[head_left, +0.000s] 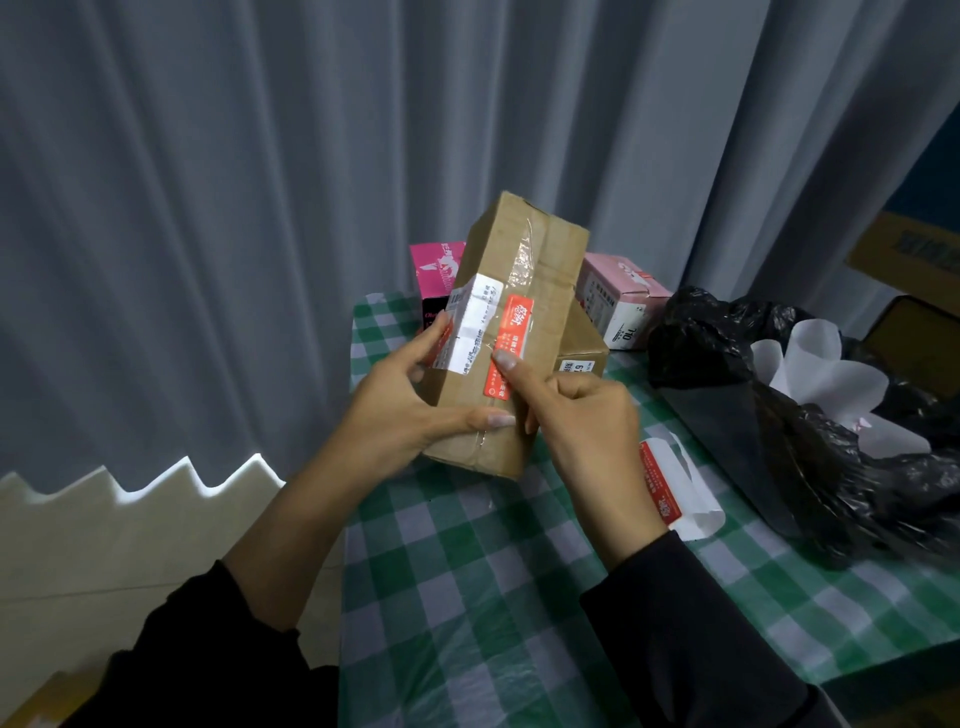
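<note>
Both hands hold one brown parcel (524, 270) over the table's (467, 571) far left corner. Behind it are one more brown box (584, 348), two pink boxes (439, 270) (621, 296) and one black bag (753, 415). The parcel is taped and carries a white label (475, 322) and a red sticker (511, 332). Its long axis tilts up and away. The left hand (400, 405) grips its lower left side. The right hand (587, 421) pinches it, forefinger on the sticker.

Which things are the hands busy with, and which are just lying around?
In hand: cardboard parcel, gripped by the left hand; its red sticker, touched by the right hand.

Lying about: second cardboard box, dark pink box, pale pink box, black bag, loose label, checked tablecloth.
</note>
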